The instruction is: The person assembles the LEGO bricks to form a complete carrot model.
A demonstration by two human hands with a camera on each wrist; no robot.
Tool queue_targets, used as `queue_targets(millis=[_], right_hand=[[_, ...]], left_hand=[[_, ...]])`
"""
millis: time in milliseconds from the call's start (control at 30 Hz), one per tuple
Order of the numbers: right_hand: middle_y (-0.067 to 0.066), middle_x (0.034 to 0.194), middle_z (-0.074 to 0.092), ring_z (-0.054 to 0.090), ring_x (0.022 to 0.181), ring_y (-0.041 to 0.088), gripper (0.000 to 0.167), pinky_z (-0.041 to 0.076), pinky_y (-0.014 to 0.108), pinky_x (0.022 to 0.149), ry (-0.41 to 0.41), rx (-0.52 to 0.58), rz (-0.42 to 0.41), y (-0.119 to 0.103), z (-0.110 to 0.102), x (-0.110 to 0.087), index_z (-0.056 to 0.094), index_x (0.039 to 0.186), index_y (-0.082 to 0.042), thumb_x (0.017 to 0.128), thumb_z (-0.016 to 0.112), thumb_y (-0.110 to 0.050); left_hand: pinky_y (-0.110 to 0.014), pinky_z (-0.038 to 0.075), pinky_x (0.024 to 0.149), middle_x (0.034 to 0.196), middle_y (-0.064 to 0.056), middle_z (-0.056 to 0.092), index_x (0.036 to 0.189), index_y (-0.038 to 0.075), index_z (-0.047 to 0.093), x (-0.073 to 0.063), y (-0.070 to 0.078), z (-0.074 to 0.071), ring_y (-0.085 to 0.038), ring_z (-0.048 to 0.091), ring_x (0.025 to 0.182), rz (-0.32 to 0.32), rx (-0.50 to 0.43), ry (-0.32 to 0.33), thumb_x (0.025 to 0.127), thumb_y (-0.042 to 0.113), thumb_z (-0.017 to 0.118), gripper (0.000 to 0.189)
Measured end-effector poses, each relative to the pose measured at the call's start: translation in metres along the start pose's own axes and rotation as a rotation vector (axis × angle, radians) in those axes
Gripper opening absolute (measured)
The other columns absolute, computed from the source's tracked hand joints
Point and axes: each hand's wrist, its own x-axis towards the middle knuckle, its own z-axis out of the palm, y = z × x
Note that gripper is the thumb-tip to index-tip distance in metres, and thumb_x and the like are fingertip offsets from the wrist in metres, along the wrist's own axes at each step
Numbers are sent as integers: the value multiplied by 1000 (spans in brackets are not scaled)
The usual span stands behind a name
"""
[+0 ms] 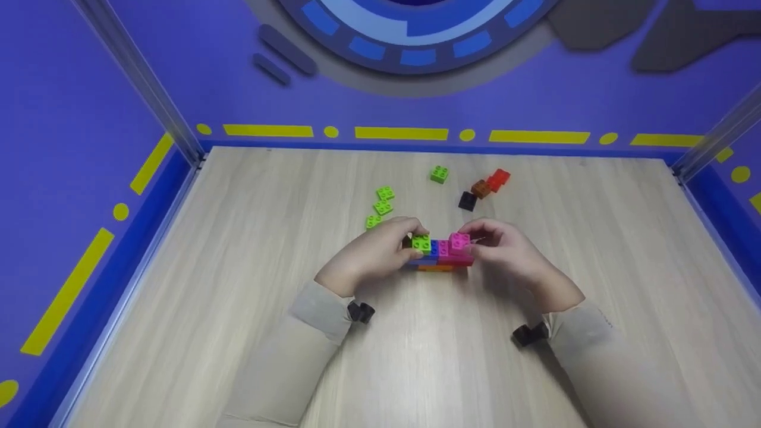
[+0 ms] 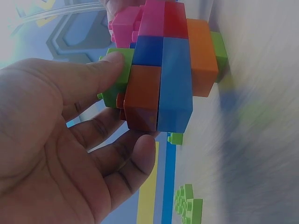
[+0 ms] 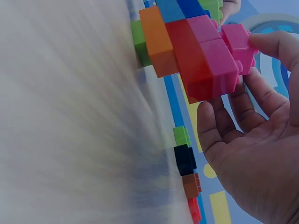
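A stack of toy building bricks stands at mid-table between my two hands. Its bottom is a small green brick (image 3: 141, 42), with an orange brick (image 3: 159, 42) over it. Above that run a long blue brick (image 2: 175, 88) and a red brick (image 3: 194, 60), topped by brown (image 2: 144, 98), dark blue (image 2: 147, 51) and pink bricks (image 3: 220, 67). My left hand (image 1: 380, 246) pinches a green brick (image 1: 421, 242) on top at the left end. On the right end, my right hand (image 1: 511, 246) pinches a smaller pink brick (image 1: 459, 241) between thumb and fingers.
Several loose green bricks (image 1: 383, 207) lie beyond my left hand, and another green brick (image 1: 439, 174) is farther back. Behind my right hand lie a black brick (image 1: 467, 201), a brown brick (image 1: 480, 189) and a red piece (image 1: 498, 179). Blue panels (image 1: 380, 107) border the table.
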Motion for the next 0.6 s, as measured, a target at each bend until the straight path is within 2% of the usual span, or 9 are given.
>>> queue_targets(millis=[200, 367, 600], right_hand=[[6, 137, 68, 60, 135, 23, 37, 56, 20, 109, -28, 80, 19, 3, 2, 0, 66, 142, -1, 106, 70, -4], [6, 137, 70, 64, 133, 22, 35, 58, 20, 108, -28, 100, 18, 5, 4, 1, 65, 140, 3, 106, 68, -4], [10, 139, 69, 69, 128, 22, 36, 62, 22, 104, -24, 98, 17, 7, 5, 1, 65, 141, 3, 107, 72, -7]], left_hand=[[-43, 54, 124, 153, -4, 69, 147, 15, 68, 1, 0, 0, -23, 67, 138, 2, 9, 2, 111, 23, 74, 37], [-44, 55, 122, 151, -5, 70, 146, 15, 68, 1, 1, 1, -25, 68, 136, -5, 8, 5, 111, 23, 74, 36], [-43, 56, 120, 149, -3, 71, 146, 17, 68, 1, 1, 2, -22, 68, 132, -20, 9, 11, 111, 24, 74, 36]])
